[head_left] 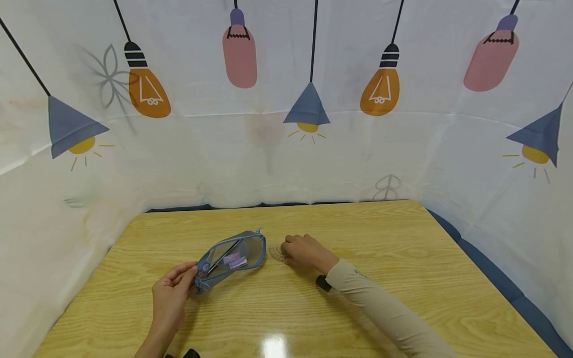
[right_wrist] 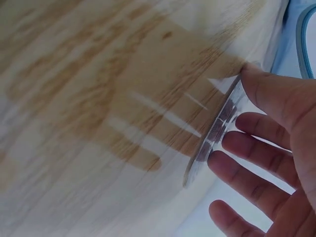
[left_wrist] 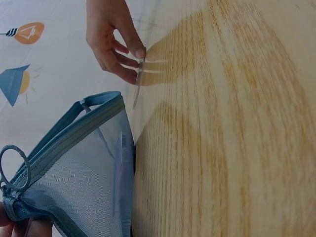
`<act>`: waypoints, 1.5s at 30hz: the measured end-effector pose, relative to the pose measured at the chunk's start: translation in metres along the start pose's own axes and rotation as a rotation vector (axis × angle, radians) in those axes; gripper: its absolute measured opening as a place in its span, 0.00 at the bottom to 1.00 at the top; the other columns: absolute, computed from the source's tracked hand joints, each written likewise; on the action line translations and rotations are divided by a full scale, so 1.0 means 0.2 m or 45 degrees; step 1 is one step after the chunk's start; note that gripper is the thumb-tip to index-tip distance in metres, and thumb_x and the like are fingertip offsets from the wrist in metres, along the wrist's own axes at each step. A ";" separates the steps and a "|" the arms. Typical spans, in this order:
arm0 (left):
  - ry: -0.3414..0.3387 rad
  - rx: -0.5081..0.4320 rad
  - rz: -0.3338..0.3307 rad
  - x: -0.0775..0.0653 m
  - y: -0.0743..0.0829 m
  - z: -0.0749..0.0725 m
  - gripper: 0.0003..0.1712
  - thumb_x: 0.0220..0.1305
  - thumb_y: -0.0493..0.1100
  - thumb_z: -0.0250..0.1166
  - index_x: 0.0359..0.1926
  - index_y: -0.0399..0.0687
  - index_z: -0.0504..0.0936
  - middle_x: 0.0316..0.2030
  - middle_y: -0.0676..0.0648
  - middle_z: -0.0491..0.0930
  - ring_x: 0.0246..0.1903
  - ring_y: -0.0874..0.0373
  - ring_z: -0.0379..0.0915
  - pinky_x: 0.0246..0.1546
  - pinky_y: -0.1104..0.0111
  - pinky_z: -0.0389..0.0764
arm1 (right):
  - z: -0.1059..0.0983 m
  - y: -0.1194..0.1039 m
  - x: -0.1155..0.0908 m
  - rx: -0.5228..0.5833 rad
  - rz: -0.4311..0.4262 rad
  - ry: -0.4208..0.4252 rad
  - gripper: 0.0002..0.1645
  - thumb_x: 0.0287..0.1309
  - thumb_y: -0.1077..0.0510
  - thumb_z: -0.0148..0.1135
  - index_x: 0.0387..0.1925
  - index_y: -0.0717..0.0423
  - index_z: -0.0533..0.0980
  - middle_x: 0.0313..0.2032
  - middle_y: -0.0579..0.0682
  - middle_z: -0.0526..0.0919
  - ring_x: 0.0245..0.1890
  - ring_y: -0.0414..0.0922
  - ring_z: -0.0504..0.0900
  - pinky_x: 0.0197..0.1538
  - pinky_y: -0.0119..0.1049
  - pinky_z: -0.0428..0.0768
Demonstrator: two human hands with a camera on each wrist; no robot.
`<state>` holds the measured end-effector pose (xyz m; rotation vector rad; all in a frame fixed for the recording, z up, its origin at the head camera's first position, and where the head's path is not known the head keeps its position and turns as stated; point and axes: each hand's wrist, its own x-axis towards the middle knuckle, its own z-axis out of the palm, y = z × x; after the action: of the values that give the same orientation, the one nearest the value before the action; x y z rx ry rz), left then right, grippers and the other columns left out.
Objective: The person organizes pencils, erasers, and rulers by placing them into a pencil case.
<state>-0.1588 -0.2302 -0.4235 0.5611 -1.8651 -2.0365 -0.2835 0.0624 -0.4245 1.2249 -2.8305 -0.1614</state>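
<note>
My left hand (head_left: 170, 293) grips the near corner of a blue mesh zip pouch (left_wrist: 74, 143), whose top gapes toward the right. Through it show small purple-and-white pieces (head_left: 235, 260) and a long thin dark stick (head_left: 223, 258), pen-like in shape. Just past the pouch's far end, my right hand (head_left: 309, 253) pinches a clear plastic protractor (head_left: 276, 254) between thumb and fingertips. In the right wrist view the protractor (right_wrist: 215, 133) appears edge-on, close over the wood. A ring pull (left_wrist: 15, 168) hangs at the pouch's held corner.
The wooden table (head_left: 403, 298) spreads under both hands. A white cloth (head_left: 201, 149) printed with hanging lamps stands behind and on both sides, dark blue along its foot on the right. A black wrist device (head_left: 323, 283) sits under the right sleeve.
</note>
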 end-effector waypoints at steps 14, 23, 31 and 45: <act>-0.008 -0.011 0.009 0.00 0.00 0.00 0.10 0.65 0.36 0.65 0.44 0.35 0.84 0.26 0.53 0.84 0.27 0.63 0.81 0.26 0.70 0.81 | 0.01 0.02 0.02 0.001 0.007 -0.031 0.15 0.62 0.43 0.64 0.45 0.46 0.79 0.38 0.44 0.79 0.37 0.42 0.80 0.38 0.42 0.77; -0.007 -0.012 0.004 0.00 0.00 0.00 0.09 0.65 0.37 0.65 0.44 0.37 0.85 0.26 0.53 0.85 0.28 0.62 0.81 0.27 0.71 0.81 | 0.00 0.03 0.02 0.017 -0.036 -0.006 0.16 0.63 0.46 0.64 0.48 0.49 0.79 0.39 0.45 0.80 0.37 0.43 0.80 0.38 0.43 0.78; -0.008 -0.019 0.011 0.00 -0.01 -0.01 0.09 0.65 0.37 0.66 0.44 0.36 0.85 0.26 0.53 0.84 0.28 0.62 0.81 0.26 0.71 0.81 | 0.02 0.04 0.02 -0.063 -0.179 0.113 0.08 0.63 0.48 0.64 0.38 0.47 0.79 0.30 0.44 0.79 0.29 0.40 0.79 0.32 0.36 0.78; -0.022 -0.051 0.019 -0.01 -0.01 -0.02 0.10 0.64 0.37 0.67 0.44 0.35 0.85 0.26 0.52 0.85 0.25 0.63 0.80 0.24 0.72 0.80 | 0.00 0.04 0.02 0.010 -0.250 0.087 0.09 0.69 0.54 0.54 0.32 0.50 0.76 0.20 0.42 0.73 0.18 0.36 0.70 0.24 0.30 0.69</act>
<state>-0.1558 -0.2319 -0.4250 0.5190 -1.8279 -2.0708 -0.2922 0.0642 -0.4235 1.4793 -2.6525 -0.1138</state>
